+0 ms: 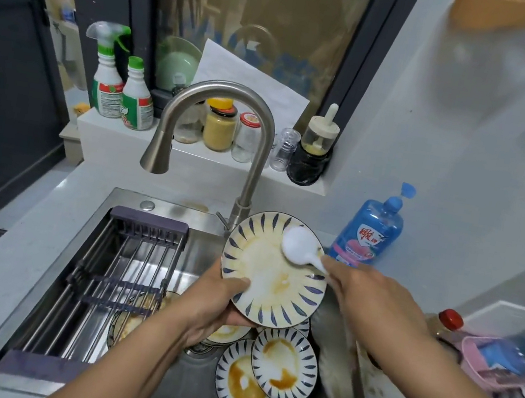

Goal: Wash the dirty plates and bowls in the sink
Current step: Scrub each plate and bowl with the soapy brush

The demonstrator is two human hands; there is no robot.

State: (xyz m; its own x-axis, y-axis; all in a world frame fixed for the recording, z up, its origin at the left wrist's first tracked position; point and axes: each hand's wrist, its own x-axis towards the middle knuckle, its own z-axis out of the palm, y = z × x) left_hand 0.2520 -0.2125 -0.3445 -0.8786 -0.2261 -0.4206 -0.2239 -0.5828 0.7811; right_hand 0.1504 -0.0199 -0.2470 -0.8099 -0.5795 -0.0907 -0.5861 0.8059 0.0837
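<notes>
My left hand (219, 303) grips the lower left rim of a white plate with blue leaf marks (263, 268), tilted up over the steel sink (161, 213). Yellow-brown smears cover its face. My right hand (373, 297) holds the handle of a white dish brush (300, 245), whose round head presses on the plate's upper right. Below, two stained plates (284, 364) (240, 383) of the same pattern overlap on the sink floor. More dirty dishes (134, 313) lie partly hidden under the rack and my left arm.
A dark drying rack (124, 266) spans the sink's left half. The faucet (213, 110) arches behind the plate. A blue dish soap bottle (370, 230) stands at the right. Spray bottles (117, 84) and jars (220, 129) line the sill. A pink basket (491, 362) sits on the right counter.
</notes>
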